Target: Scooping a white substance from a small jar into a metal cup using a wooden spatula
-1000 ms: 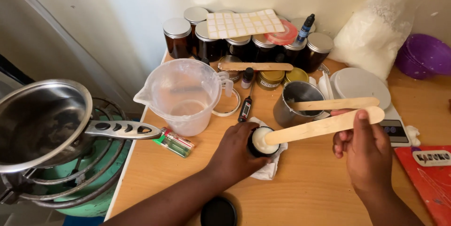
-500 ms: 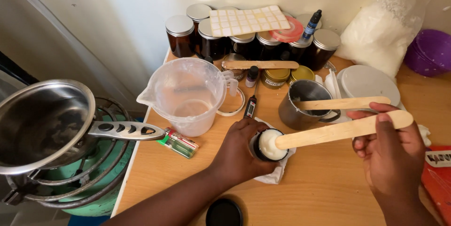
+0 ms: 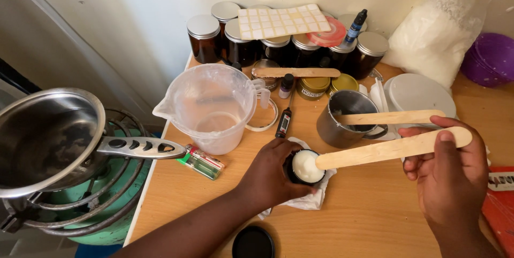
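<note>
My left hand (image 3: 267, 175) grips a small dark jar (image 3: 305, 167) filled with white cream, which rests on a white tissue (image 3: 308, 200). My right hand (image 3: 447, 180) holds a flat wooden stick (image 3: 391, 149) by its wide end; the stick's tip touches the jar's rim. A second wooden stick (image 3: 391, 117) lies across a small metal cup (image 3: 345, 118) just behind. The jar's black lid (image 3: 253, 243) lies on the table near my left forearm.
A clear plastic jug (image 3: 211, 108), a probe thermometer (image 3: 282, 121), a green lighter (image 3: 203, 161), amber jars with metal lids (image 3: 278, 43), small gold tins (image 3: 326, 85), a white bag of flakes (image 3: 433, 27) and a purple bowl (image 3: 490, 57) crowd the wooden table. A steel saucepan (image 3: 48, 140) sits on a gas burner at left.
My right hand and the stick have shifted slightly; the stick's tip now rests at the jar's right rim instead of over the cream. My left hand keeps hold of the jar.
</note>
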